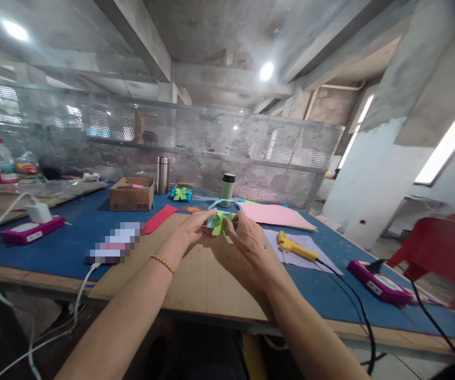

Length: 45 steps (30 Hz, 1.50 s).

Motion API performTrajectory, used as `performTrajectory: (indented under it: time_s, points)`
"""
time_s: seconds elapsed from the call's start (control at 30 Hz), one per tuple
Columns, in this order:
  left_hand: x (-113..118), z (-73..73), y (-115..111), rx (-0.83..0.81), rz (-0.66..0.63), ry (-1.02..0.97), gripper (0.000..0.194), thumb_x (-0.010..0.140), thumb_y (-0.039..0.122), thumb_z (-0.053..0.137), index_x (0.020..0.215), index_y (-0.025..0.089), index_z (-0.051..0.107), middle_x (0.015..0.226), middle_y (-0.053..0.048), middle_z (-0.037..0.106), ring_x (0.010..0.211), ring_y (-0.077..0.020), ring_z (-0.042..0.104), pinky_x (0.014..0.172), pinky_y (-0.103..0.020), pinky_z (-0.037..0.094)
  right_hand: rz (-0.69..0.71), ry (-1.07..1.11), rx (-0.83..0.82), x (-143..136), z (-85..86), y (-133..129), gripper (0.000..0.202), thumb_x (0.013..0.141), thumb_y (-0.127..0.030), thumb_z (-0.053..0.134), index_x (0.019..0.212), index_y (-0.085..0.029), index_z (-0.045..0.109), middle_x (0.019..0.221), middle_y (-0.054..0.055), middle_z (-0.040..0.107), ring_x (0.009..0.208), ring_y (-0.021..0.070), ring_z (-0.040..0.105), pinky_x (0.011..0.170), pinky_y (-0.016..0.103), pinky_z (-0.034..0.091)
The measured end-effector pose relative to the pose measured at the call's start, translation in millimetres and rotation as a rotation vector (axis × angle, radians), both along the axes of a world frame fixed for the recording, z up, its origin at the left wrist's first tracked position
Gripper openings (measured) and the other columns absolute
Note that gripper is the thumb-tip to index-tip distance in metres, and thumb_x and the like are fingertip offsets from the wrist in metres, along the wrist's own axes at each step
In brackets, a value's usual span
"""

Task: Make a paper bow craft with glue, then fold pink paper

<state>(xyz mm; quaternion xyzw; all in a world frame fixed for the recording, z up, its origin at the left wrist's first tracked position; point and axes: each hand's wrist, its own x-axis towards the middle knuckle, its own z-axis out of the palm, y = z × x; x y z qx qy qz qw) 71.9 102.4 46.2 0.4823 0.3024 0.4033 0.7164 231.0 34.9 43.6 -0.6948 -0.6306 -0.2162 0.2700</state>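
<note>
My left hand (196,227) is closed on one side of a small light-blue paper basket (210,224) with a thin arched handle. On its front sits a green paper bow (219,221). My right hand (247,232) pinches the bow's right side, its fingertips pressed against the green paper. Both hands hold the basket above a sheet of brown cardboard (195,279); the fingers hide part of it. To the right, a yellow glue gun (296,247) lies on pale purple paper (326,258), its black cord running off the table.
At the back stand a cardboard box (131,196), a steel flask (163,176), a green bottle (227,189) and a blue paper piece with a green bow (181,192). Pink paper sheets (274,215), a red strip (161,218), a blurred-out phone-like object (114,243) and purple power strips (379,282) surround the cardboard.
</note>
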Motion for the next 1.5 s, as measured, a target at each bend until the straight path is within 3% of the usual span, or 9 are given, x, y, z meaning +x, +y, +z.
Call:
performTrajectory:
  time_s: [1.5]
  points:
    - [0.6, -6.3, 7.0, 0.011, -0.016, -0.058, 0.023, 0.083, 0.038, 0.074, 0.087, 0.016, 0.068, 0.079, -0.007, 0.073, 0.061, -0.0184, 0.067, 0.067, -0.036, 0.054, 0.012, 0.016, 0.014, 0.2, 0.7, -1.0, 0.031, 0.097, -0.047, 0.048, 0.101, -0.018, 0.059, 0.086, 0.008, 0.073, 0.069, 0.0199, 0.064, 0.060, 0.029, 0.029]
